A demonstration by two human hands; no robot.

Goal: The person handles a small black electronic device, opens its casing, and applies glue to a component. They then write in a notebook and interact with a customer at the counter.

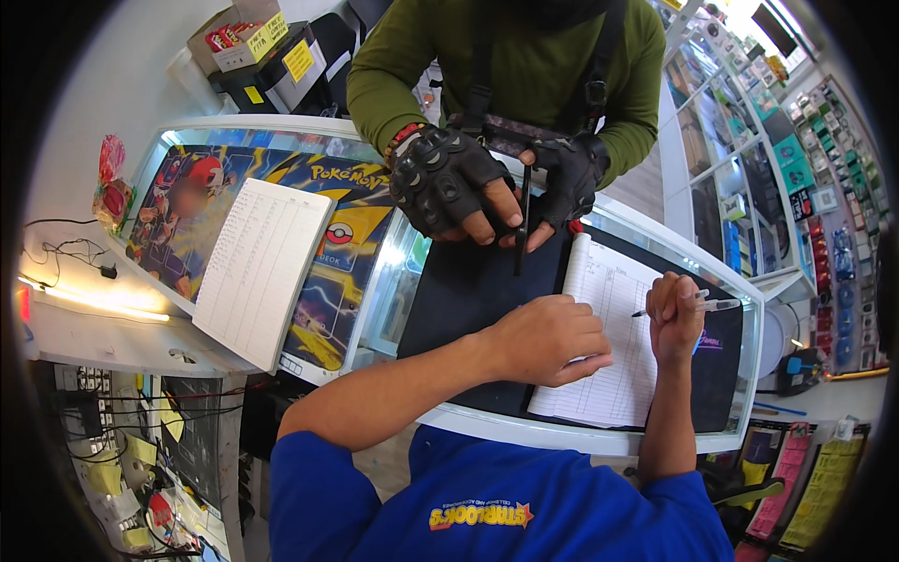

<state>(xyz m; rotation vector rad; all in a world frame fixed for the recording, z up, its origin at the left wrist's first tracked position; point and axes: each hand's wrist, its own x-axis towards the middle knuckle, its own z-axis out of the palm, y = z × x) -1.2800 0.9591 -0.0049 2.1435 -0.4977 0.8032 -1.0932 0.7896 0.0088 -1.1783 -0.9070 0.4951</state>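
nearest is the blue shirt (496, 501), close to the bench (599, 436) rim. the left hand (552, 342), loosely folded, rests across the open notebook (599, 393), probably steadying it; the right hand (676, 309) grips a pen (719, 305) above the page, perhaps for writing. bare black mat (449, 309) leaves room leftward. beyond, another person's gloved hands (445, 183) hold a slim dark device (523, 220) edge-on.

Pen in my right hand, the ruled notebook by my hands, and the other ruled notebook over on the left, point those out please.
Clear pen (720, 305): head view, on the rear of its barrel.
Near notebook (626, 348): head view, mid-page.
Left notebook (259, 272): head view, middle of its top page.
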